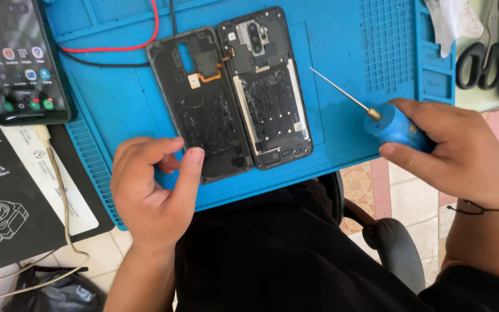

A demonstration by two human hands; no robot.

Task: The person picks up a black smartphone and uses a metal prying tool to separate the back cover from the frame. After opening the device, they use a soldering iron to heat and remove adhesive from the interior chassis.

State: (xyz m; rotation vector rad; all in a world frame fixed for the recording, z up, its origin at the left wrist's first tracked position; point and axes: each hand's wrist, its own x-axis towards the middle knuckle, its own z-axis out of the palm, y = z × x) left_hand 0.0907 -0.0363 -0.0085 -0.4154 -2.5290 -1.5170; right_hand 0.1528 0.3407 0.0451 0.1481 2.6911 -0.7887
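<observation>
Two halves of an opened black smartphone (271,92), back cover (203,110) alongside, flat on the blue silicone repair mat (342,110). Right hand (457,150) clenched round a blue-handled precision screwdriver (376,115) (tip just right of the phone) — left hand (151,190) loosely curled, empty, thumb touching the cover's lower edge.

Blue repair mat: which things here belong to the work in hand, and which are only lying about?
In use:
opened black phone body
detached black back cover
blue-handled screwdriver, held by right hand
left hand, touching the cover's lower edge

Lying about:
lit black smartphone
black-handled scissors
red wire
</observation>
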